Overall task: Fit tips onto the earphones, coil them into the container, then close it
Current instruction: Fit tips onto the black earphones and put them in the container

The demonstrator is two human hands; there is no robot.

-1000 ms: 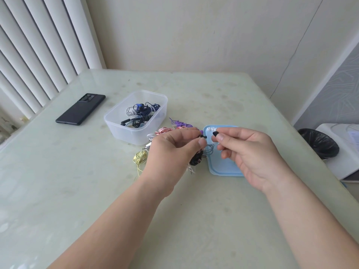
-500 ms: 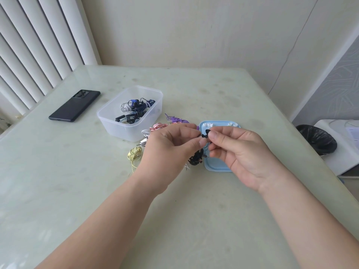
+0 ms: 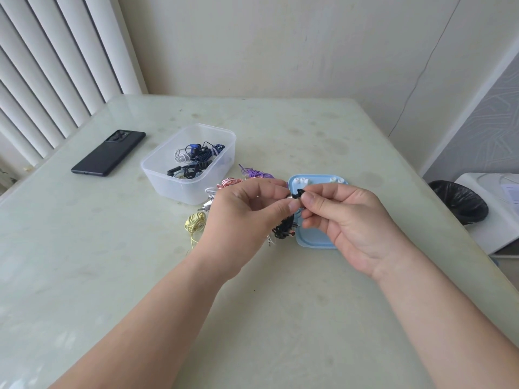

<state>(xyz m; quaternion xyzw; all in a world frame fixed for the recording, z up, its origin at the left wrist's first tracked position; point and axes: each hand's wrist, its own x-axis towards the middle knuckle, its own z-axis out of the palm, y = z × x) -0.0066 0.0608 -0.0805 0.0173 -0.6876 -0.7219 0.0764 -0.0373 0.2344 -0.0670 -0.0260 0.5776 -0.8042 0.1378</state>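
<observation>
Since a second ago the gap between the two hands has closed. The right hand (image 3: 351, 220) then held a small black ear tip (image 3: 300, 193) just clear of the left fingertips, and now the tip touches the earbud (image 3: 292, 196) between them.

The left hand (image 3: 247, 217) pinches the earbud between curled thumb and forefinger. The right thumb and forefinger are clamped on the ear tip and press it against the bud's end. How far the tip sits on cannot be told. The other right fingers curl loosely under the pinch.

The earbud's black cable (image 3: 283, 228) hangs in a bundle just below the left fingertips.

A blue lid (image 3: 317, 238) lies flat directly beneath and beyond the right fingers. A few white ear tips (image 3: 302, 180) rest on its far edge, just past the fingertips.

Beyond the left knuckles lie a pink coil (image 3: 231, 182) and a purple coil (image 3: 255, 173) of earphone cable. A yellow coil (image 3: 195, 221) lies just to the left of the left hand.

Farther out from the left fingers stands the clear container (image 3: 174, 189), open, with dark blue, black and white earphones inside.

A dark phone (image 3: 108, 153) lies well to the left of the container on the pale green table (image 3: 84, 276).
</observation>
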